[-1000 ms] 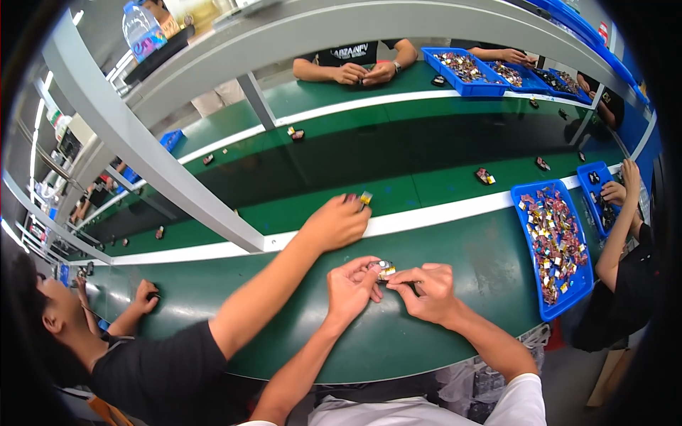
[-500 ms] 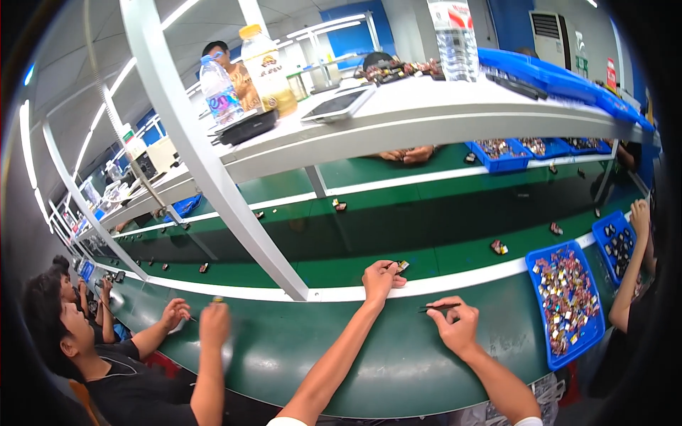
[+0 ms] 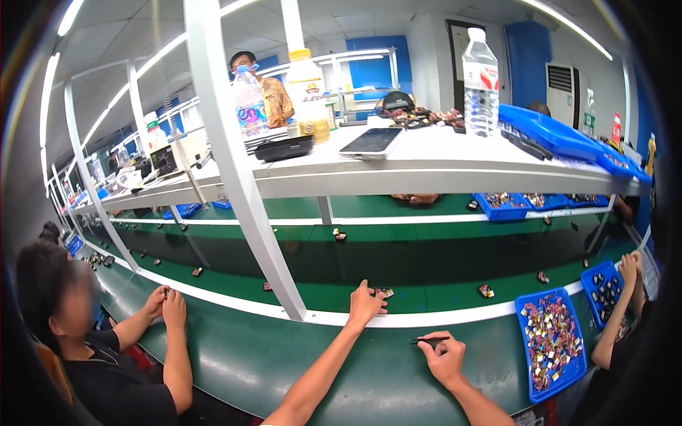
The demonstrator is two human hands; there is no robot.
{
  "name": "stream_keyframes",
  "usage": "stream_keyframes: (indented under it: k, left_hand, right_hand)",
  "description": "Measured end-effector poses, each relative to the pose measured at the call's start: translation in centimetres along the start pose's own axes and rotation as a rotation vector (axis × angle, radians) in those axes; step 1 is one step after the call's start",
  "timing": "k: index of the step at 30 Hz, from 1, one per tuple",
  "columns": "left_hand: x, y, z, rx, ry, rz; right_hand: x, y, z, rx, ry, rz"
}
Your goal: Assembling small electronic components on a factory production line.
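My left hand [image 3: 366, 305] reaches over the white rail onto the green belt, its fingers apart. Just beside its fingertips is a small part [image 3: 385, 292] in dark red and yellow; whether they touch it cannot be made out. Over the green worktop, my right hand [image 3: 446, 357] grips a pair of black tweezers [image 3: 428, 341], with the tips pointing left. Nothing shows between the tips.
Similar small parts [image 3: 486, 291] lie along the belt. Right of me stand a blue tray [image 3: 522, 341] heaped with parts and another blue tray [image 3: 591, 302]. A white upright post [image 3: 249, 206] and overhead shelf [image 3: 426, 179] stand ahead. Co-workers sit at both sides.
The view has tilted up. My left hand's fingers have spread from a curled grip beside the small part. My right hand keeps the tweezers. The left co-worker's hands have come together.
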State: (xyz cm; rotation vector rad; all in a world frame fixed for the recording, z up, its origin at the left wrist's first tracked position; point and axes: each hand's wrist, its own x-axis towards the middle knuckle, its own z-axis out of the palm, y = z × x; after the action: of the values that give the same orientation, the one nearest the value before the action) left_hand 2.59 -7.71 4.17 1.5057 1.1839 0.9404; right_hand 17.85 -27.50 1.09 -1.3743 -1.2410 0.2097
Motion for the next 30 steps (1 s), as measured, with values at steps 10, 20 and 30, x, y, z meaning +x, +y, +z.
stream_keyframes:
  k: [10, 20, 30]
  left_hand:
    - [-2.0, 5.9, -4.2, -0.114, -0.025, 0.299]
    - [-13.0, 15.8, -13.4, -0.156, -0.227, 0.991]
    - [-19.5, 16.3, -15.8, -0.312, 0.275, 1.611]
  right_hand:
    - [0.3, 1.4, 0.5, 0.095, 0.028, 0.072]
    - [2.4, 3.8, 2.4, 0.113, 0.005, 0.144]
    - [3.2, 4.0, 2.9, 0.232, 0.194, 0.33]
